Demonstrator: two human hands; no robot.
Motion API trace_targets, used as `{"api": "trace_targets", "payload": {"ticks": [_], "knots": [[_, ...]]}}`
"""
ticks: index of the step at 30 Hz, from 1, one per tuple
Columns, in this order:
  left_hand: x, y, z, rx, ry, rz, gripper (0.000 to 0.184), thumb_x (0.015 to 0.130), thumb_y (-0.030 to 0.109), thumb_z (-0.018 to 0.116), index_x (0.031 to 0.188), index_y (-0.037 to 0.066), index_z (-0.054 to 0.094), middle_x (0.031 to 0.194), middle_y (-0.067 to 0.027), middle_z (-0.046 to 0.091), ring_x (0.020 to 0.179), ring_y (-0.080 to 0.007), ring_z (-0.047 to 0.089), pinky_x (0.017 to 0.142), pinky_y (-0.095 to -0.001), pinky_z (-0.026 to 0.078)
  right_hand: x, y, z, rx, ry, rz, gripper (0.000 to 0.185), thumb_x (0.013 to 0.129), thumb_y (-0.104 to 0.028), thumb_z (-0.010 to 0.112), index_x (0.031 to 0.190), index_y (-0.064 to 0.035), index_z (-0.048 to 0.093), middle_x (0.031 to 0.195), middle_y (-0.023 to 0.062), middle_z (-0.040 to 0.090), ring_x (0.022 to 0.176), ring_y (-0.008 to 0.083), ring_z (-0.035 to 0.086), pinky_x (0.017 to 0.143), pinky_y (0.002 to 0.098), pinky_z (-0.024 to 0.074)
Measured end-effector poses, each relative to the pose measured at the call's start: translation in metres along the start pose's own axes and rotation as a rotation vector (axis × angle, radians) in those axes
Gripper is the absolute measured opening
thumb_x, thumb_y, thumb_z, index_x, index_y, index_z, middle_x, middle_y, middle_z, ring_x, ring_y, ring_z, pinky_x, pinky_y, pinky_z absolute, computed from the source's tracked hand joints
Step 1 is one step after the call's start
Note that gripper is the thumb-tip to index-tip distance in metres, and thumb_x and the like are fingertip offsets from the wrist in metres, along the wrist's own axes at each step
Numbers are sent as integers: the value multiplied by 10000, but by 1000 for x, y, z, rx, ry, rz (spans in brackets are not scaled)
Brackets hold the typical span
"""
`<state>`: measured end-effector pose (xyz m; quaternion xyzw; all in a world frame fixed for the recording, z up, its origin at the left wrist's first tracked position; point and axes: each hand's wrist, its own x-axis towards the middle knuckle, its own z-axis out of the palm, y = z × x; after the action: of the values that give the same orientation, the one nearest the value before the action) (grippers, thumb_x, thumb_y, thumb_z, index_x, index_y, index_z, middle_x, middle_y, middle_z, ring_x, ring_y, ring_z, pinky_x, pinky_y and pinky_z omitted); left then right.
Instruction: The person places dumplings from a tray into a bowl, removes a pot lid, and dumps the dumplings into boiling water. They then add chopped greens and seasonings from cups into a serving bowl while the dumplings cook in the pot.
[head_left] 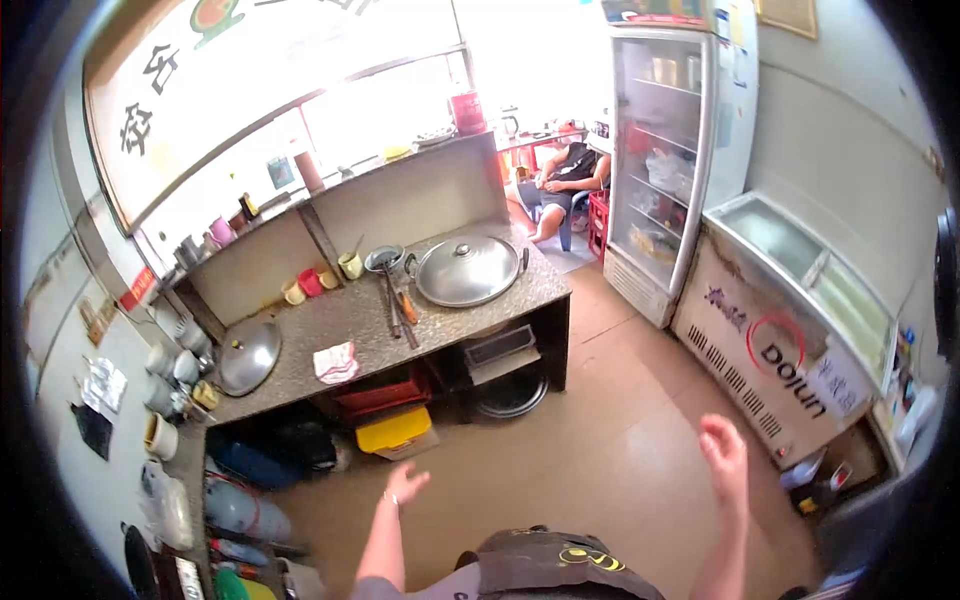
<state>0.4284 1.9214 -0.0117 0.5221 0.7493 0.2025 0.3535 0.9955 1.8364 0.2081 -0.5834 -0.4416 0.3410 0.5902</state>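
Observation:
My left hand (407, 483) hangs over the floor with its fingers apart and nothing in it; the yellow bin (393, 431) under the counter is the nearest thing. My right hand (724, 452) is raised on the other side, fingers loosely bent and apart, holding nothing that I can see. It is in front of the chest freezer (775, 345), not touching it. Ahead is a speckled stone counter (300, 345) bearing a large lidded pan (467, 270), a second round lid (249, 358), a folded pink-white cloth (335, 362) and long-handled utensils (398, 305).
A glass-door fridge (655, 150) stands beside the freezer. Another person (570, 172) sits beyond the doorway. Gas cylinders (245, 510) and tubs are low at the left, near cups (160, 395) on a side ledge. Brown floor (600, 450) lies between counter and freezer.

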Motion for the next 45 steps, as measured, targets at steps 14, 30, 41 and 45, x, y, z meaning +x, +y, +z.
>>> {"api": "trace_targets", "payload": {"ticks": [14,30,41,45], "knots": [[467,508,-90,168,765,552,521,752,312,680,1176,42,541,1222,-157,542,1146,-289,507,950,-360,412,420,277,-127,-472,214,73,187,790,-116,627,835,64,653,726,42,644,660,100,559,647,250,463],[828,691,-274,527,1379,-115,444,833,178,515,1273,226,491,1373,-75,382,1308,-281,284,1055,-538,245,1021,422,47,-590,-434,162,161,776,-120,637,890,-8,659,771,29,644,711,102,577,669,261,483],[917,711,-323,799,1286,-270,171,795,218,556,944,186,632,1058,-75,588,1016,-256,542,867,-413,418,1130,519,7,-782,-478,904,88,783,-76,600,797,-4,648,644,51,620,579,136,569,537,295,469],[946,664,-339,636,1379,161,200,819,153,548,992,59,582,1007,-134,602,957,-311,570,836,-411,439,1263,585,76,-633,-520,774,73,782,-55,593,787,-5,646,617,55,612,541,142,565,505,302,465]]}}
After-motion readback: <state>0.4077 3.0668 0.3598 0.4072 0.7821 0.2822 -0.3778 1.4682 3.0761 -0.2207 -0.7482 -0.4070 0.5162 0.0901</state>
